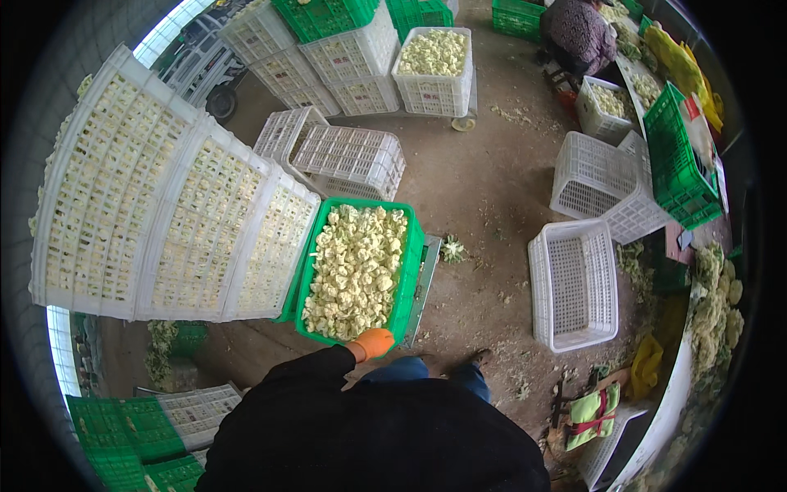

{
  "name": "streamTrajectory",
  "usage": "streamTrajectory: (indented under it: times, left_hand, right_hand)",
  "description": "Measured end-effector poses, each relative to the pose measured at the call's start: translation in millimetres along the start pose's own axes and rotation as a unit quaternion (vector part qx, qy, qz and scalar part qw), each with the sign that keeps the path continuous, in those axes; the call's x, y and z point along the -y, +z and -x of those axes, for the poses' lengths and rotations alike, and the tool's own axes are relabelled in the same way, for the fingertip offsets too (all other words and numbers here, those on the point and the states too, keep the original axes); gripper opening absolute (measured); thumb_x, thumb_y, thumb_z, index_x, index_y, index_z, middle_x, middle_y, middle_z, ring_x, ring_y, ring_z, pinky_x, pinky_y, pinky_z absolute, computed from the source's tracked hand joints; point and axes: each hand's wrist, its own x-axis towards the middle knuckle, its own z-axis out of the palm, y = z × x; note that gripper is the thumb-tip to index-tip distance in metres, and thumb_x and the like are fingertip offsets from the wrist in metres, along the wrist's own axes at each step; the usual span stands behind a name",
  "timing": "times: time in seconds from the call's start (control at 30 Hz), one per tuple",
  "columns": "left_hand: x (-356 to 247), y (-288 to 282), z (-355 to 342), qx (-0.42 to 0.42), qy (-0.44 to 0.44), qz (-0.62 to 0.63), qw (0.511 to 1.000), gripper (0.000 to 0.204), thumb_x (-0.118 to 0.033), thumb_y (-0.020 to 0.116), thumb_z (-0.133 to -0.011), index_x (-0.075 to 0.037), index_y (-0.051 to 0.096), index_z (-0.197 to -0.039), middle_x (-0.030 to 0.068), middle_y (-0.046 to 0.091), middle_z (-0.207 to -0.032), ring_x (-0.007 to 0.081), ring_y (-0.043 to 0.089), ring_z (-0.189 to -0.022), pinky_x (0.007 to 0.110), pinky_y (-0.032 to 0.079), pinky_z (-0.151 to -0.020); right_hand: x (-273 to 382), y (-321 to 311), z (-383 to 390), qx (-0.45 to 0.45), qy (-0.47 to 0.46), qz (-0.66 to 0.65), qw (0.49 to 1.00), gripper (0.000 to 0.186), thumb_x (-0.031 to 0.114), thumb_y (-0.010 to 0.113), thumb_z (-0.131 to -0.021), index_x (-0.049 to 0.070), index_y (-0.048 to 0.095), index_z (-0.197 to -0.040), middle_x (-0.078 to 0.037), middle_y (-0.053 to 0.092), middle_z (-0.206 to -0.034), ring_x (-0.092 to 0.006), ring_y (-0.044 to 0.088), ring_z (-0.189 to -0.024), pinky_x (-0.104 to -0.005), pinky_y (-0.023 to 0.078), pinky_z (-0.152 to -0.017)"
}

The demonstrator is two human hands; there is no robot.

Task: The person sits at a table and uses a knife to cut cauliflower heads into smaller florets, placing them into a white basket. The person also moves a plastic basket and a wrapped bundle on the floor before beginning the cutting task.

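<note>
While the green crate [409,283] stands heaped, 1 orange-gloved L hand [373,343] is at its near edge, twd the near R corner; can't tell if the fingers grip the rim or just rest on it. R hand: out of sight, fingers can't be told.

Contents of crate: cauliflower florets [357,266], cream-white, qty. many, spread edge to edge.

Adj. items:
- White crate stack [205,221], tall, just L of green crate; pale pcs. visible thru slots.
- Metal platform [425,283], edge showing along crate's R side.
- Leafy piece [452,249], 1, on floor [484,287] nr. platform.
- White crate w/ slotted base [571,283], 1, upright on floor, well apart to R.
- White crates, lying on side [352,156], just beyond green crate's far edge.
- Co-worker [579,37], patterned top, far R, by bench [627,70] w/ more cauliflower.
- Padded stool [592,416], lime-green top, red strap, nr. R.
</note>
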Motion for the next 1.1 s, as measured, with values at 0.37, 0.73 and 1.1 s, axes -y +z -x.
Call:
streamTrajectory:
  times: [0.37, 0.73, 1.1]
  left_hand:
    - [-31.1, -67.8, -24.0, -0.27, -0.165, 0.087, 0.945, 0.039, -0.034, 0.06, -0.095, -0.009, 0.065, -0.125, 0.019, 0.058, -0.13, 0.0387, 0.056, -0.115, 0.052, 0.047, -0.094]
    - [56.7, -93.5, -159.7, -0.466, -0.336, 0.056, 0.816, 0.051, -0.037, 0.061, -0.096, -0.017, 0.052, -0.142, 0.0182, 0.029, -0.159, 0.043, 0.027, -0.146, 0.067, 0.023, -0.113]
    - [79.9, -79.4, -175.5, -0.533, -0.301, 0.115, 0.782, 0.053, -0.05, 0.054, -0.094, -0.019, 0.06, -0.137, 0.0145, 0.028, -0.163, 0.0395, 0.021, -0.15, 0.068, 0.012, -0.115]
  right_hand:
    - [157.4, -151.1, -184.1, 0.09, -0.201, 0.156, 0.963, 0.029, 0.025, 0.063, -0.087, 0.014, 0.074, -0.111, -0.019, 0.072, -0.107, -0.0356, 0.068, -0.105, -0.0443, 0.053, -0.093]
    - [678.5, -45.0, -309.7, 0.062, -0.542, 0.624, 0.559, 0.021, 0.016, 0.057, -0.091, 0.018, 0.073, -0.105, -0.008, 0.071, -0.097, -0.0288, 0.071, -0.095, -0.0429, 0.056, -0.08]
    - [874.1, 327.3, -384.9, -0.068, -0.711, 0.692, 0.102, 0.045, 0.023, 0.057, -0.095, 0.012, 0.058, -0.138, -0.013, 0.049, -0.151, -0.0312, 0.039, -0.144, -0.0577, 0.017, -0.122]
